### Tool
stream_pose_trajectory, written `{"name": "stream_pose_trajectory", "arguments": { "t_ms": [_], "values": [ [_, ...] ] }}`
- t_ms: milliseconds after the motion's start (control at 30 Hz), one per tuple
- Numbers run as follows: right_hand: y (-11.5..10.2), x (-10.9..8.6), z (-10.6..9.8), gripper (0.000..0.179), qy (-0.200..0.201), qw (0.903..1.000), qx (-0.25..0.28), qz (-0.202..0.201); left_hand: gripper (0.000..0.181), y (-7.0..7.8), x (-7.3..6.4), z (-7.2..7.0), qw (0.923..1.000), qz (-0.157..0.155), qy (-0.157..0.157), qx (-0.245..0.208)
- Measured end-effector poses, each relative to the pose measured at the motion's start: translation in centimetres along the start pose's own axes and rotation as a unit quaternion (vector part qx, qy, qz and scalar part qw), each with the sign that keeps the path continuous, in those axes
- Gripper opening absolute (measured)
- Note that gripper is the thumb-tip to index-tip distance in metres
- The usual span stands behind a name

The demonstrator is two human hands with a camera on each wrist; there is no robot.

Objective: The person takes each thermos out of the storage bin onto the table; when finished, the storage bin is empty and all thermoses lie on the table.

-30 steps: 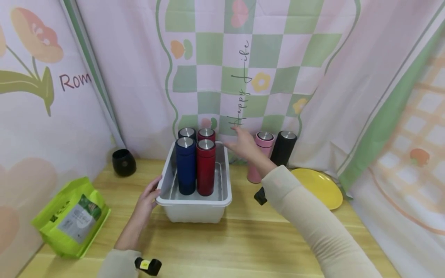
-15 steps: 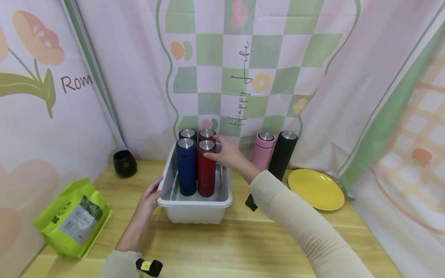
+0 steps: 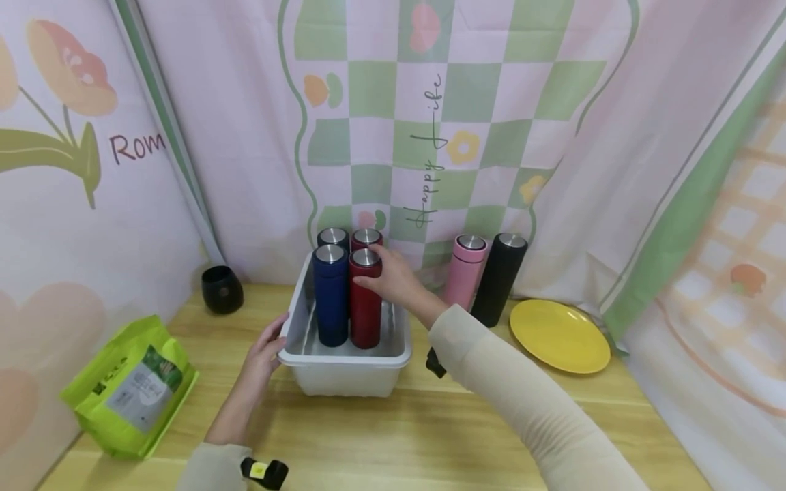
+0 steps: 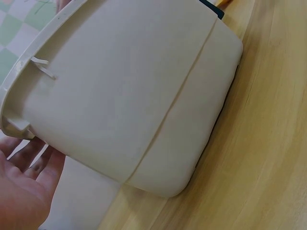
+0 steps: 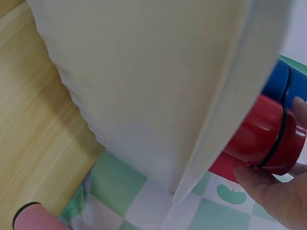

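A white plastic bin stands on the table with thermos bottles upright in it: a blue thermos and a red thermos in front, a dark thermos and another red thermos behind. My right hand grips the front red thermos near its lid; in the right wrist view, fingers and thumb are around the red thermos at its top. My left hand holds the bin's left rim. In the left wrist view, that hand's fingers lie under the rim, against the outer wall.
To the bin's right stand a pink thermos and a black thermos, beside a yellow plate. On the left are a black cup and a green bag. A patterned curtain hangs behind the table.
My right hand has come left and down from beyond the bin's right rim and now grips the front red thermos. My left hand has stayed on the rim.
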State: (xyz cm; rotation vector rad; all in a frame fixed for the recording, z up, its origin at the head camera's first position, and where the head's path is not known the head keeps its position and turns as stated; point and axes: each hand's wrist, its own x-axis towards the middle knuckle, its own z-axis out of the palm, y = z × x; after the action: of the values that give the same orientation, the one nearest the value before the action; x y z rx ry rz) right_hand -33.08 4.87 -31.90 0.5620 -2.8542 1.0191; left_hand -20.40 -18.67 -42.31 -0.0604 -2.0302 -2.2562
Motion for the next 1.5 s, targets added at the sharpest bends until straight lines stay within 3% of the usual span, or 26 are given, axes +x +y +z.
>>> {"name": "stream_pose_trajectory", "arguments": {
  "t_ms": [267, 633, 900, 1167, 1500],
  "values": [
    [0.0, -0.4, 0.7, 0.070, 0.040, 0.9988, 0.004, -0.028, 0.052, 0.2, -0.1, -0.1, 1.0000, 0.000, 0.000, 0.000],
    [0.2, -1.0, 0.5, 0.068, 0.064, 0.9964, 0.049, -0.029, 0.052, 0.0, 0.0, 0.1, 1.0000, -0.001, 0.001, 0.000],
    [-0.6, -1.5, -1.5, 0.067, 0.075, 0.9945, 0.065, -0.034, 0.052, -0.2, 0.1, 0.2, 1.0000, 0.009, 0.004, -0.002],
    [-1.6, -1.9, -3.4, 0.065, 0.112, 0.9907, 0.066, -0.039, 0.052, -0.2, 0.2, 0.0, 1.0000, 0.002, 0.003, -0.002],
    [-2.9, -2.7, -7.2, 0.065, 0.165, 0.9718, 0.163, -0.040, 0.052, -0.2, 0.2, 0.0, 1.0000, 0.001, 0.001, 0.001]
  ]
}}
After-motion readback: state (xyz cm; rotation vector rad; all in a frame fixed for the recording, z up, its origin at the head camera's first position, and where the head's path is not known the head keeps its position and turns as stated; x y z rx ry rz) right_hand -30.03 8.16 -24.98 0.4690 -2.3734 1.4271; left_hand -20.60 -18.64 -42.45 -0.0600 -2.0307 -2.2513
